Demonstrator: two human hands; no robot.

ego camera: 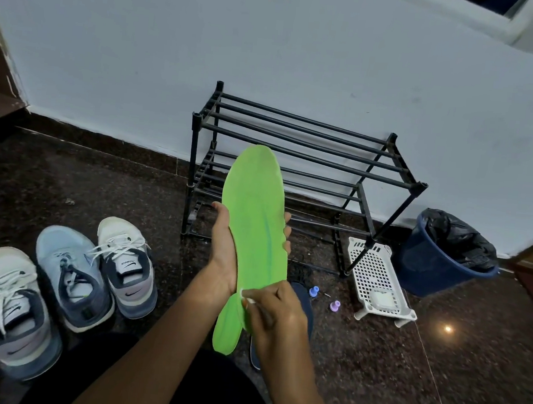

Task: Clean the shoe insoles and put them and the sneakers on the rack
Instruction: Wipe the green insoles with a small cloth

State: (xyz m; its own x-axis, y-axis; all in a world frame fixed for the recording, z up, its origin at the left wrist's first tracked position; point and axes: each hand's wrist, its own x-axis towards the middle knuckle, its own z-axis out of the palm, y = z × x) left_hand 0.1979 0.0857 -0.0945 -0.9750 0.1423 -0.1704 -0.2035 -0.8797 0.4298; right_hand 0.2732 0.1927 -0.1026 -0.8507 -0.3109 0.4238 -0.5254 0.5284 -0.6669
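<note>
Since we read left to right: three sneakers sit on the dark speckled floor [98, 179] in the lower left of the frame, toes toward the wall. Grey-and-navy sneaker [7, 307] furthest left, pale blue sneaker [69, 274] next, white-toed sneaker [125, 266] beside that. The blue one touches both neighbours or nearly so.

Centre frame: left hand [223, 243] is clamped on the green insole [254, 213], thumb on the left edge, fingertips wrapped over the right edge. We hold the insole in the air, long axis roughly vertical in frame, its top end overlapping the rack [298, 130] behind it. A second green piece [226, 331] shows below the left wrist; we cannot tell whether it is a separate insole.

Right hand [277, 313], lower centre, pinches a white scrap [247, 298] against the insole's lower end. Scrap is too small to identify.

Under that hand lies a dark shoe [303, 299], mostly hidden.

Rack is black, two tiers of bars, standing against the pale wall [143, 43], nothing on the bars.

Right of centre on the floor: a blue-capped bottle [313, 291] and a purple-capped bottle [335, 305], near each other. Next, a white perforated basket [371, 270] touching the rack's right front leg, with a white block [382, 299] in it. Far right: a blue bin [428, 269] lined with a black bag.
</note>
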